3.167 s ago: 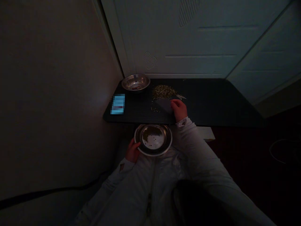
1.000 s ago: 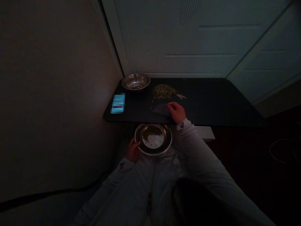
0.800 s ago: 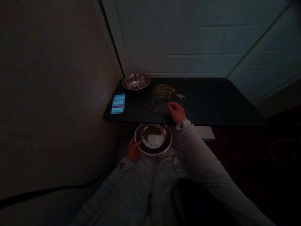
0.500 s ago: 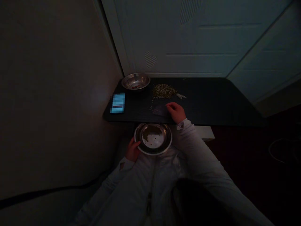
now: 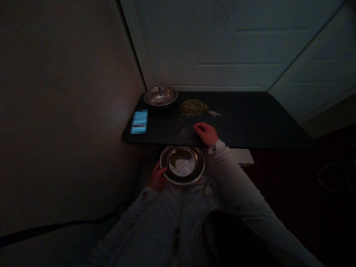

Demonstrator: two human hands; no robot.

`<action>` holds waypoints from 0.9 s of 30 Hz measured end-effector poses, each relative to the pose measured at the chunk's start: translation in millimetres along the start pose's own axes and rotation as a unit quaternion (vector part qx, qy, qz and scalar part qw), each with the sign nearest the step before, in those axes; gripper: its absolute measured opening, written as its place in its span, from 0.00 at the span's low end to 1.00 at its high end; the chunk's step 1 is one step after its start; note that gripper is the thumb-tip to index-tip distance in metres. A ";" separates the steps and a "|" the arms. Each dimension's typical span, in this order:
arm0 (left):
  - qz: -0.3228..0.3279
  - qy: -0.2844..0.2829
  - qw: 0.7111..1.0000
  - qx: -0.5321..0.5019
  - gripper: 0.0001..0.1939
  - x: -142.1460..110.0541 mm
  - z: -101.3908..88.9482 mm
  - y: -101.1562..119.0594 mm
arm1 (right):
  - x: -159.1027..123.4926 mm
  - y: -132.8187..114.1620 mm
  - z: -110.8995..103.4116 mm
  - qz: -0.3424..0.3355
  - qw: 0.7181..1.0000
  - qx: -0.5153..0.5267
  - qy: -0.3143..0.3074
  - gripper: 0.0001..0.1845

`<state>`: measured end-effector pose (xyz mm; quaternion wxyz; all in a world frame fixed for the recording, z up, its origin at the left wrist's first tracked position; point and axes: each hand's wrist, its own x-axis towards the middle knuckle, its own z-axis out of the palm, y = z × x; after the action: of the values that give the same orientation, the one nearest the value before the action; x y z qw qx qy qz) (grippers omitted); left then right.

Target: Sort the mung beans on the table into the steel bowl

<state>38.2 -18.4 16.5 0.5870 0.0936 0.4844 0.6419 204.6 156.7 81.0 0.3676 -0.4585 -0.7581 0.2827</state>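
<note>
A person's left hand [image 5: 157, 178] gripped the rim of a shiny round metal bowl [image 5: 182, 179], thumb over the edge, just below the front of a dark, finely grooved tabletop [image 5: 250, 122]. Small green grains [image 5: 179, 155] lay inside it. The right hand [image 5: 206, 134], knuckles up and fingers curled, pinched a thin, see-through sheet [image 5: 187, 132] low over the tabletop, near a rough, speckled heap of grains [image 5: 194, 107]. A second metal bowl [image 5: 160, 96] sat at the far left.
</note>
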 end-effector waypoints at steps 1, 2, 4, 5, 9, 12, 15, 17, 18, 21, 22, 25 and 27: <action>0.001 0.000 1.000 -0.001 0.21 -0.4 1.2 0.3 | -0.3 -0.4 0.1 0.000 1.000 0.003 -0.008 0.12; 0.002 0.000 1.000 -0.001 0.21 -0.8 2.3 0.6 | -0.6 -0.6 0.4 0.001 1.000 0.006 -0.016 0.11; -0.003 0.000 1.000 0.004 0.21 -0.9 3.8 0.6 | -0.9 -0.9 1.1 0.007 0.999 0.010 -0.032 0.11; -0.010 -0.002 1.000 0.010 0.20 -0.6 4.1 0.4 | -1.1 -1.0 1.4 0.009 0.999 0.011 -0.041 0.11; -0.035 -0.023 0.998 0.041 0.19 1.2 3.5 -1.0 | -1.5 -2.5 0.8 -0.002 0.997 0.016 -0.079 0.12; -0.027 -0.026 0.999 0.038 0.19 2.0 2.8 -1.5 | -1.9 -4.4 -1.0 -0.015 0.994 0.029 -0.106 0.12; -0.033 -0.025 0.999 0.031 0.20 2.3 2.3 -1.8 | -2.5 -6.0 -2.5 -0.017 0.991 0.056 -0.122 0.13; -0.034 -0.025 0.999 0.032 0.20 2.5 1.8 -1.9 | -2.8 -6.2 -2.8 -0.013 0.989 0.077 -0.126 0.13; -0.032 -0.025 0.999 0.031 0.19 2.5 1.6 -1.9 | -2.7 -5.9 -2.7 -0.008 0.988 0.090 -0.125 0.13; -0.022 -0.020 0.999 0.028 0.19 2.1 1.9 -1.3 | -0.8 -3.3 -2.0 0.018 0.987 0.135 -0.080 0.13; -0.020 -0.018 0.999 0.026 0.20 1.8 2.3 -0.9 | 0.4 -2.1 -1.7 0.030 0.988 0.147 -0.049 0.14; -0.016 -0.007 1.000 0.018 0.21 0.9 2.9 -0.1 | 5.6 0.2 0.1 0.067 0.985 0.156 0.040 0.15; -0.003 0.003 1.000 0.015 0.21 0.6 2.3 -0.5 | 9.8 -0.2 3.2 0.078 0.985 0.140 0.070 0.15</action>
<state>40.0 -16.8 17.0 0.5857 0.0994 0.4963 0.6330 198.9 165.2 82.2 0.4569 -0.4788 -0.6453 0.3816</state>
